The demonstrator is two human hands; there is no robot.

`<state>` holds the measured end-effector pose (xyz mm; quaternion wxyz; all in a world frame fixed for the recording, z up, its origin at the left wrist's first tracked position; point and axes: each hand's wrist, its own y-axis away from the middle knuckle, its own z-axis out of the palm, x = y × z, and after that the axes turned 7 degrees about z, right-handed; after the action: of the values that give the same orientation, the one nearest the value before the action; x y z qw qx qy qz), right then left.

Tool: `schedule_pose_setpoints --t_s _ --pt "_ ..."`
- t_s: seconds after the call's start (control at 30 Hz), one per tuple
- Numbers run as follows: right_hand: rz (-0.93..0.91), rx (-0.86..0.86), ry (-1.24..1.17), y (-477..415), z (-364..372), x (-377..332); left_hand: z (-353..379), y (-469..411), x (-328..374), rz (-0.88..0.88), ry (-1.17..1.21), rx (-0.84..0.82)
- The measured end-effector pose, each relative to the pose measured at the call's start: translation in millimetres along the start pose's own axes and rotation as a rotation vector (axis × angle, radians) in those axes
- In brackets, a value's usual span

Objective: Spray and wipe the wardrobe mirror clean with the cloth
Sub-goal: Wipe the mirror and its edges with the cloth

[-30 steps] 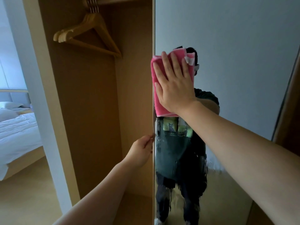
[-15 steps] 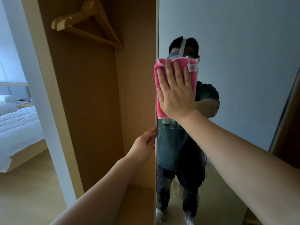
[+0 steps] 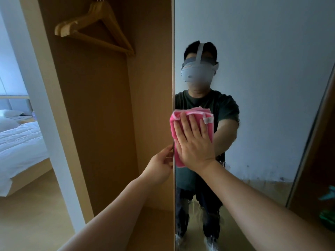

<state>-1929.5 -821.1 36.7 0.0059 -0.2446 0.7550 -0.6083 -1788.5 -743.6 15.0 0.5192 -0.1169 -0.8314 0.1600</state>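
The wardrobe mirror (image 3: 262,69) is a tall door that fills the right half of the view. My right hand (image 3: 194,142) lies flat, fingers up, pressing a folded pink cloth (image 3: 208,126) against the glass near its left edge, at mid height. My left hand (image 3: 160,166) grips the mirror door's left edge just below and left of the cloth, fingers curled round it. Wet streaks and droplets show on the lower glass. No spray bottle is clearly in view.
Left of the door the wardrobe (image 3: 101,124) stands open, with wooden hangers (image 3: 96,28) on a rail at the top. A bed with white sheets (image 3: 20,142) lies at far left beyond a white door frame. Something green and blurred (image 3: 327,216) sits at the lower right edge.
My right hand has slid the pink cloth down the mirror's left edge, from head height to chest height of the reflection. My left hand has stayed on the door's edge.
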Motion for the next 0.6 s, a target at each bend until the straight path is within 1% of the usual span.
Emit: schedule_pose_setpoints --t_s 0.33,0.6 --pt "-0.088 -0.106 0.055 56 6 -8 1 2 1 0.020 0.063 0.000" --pt "-0.156 -0.140 0.083 60 4 -2 2 2 2 0.007 0.043 -0.003"
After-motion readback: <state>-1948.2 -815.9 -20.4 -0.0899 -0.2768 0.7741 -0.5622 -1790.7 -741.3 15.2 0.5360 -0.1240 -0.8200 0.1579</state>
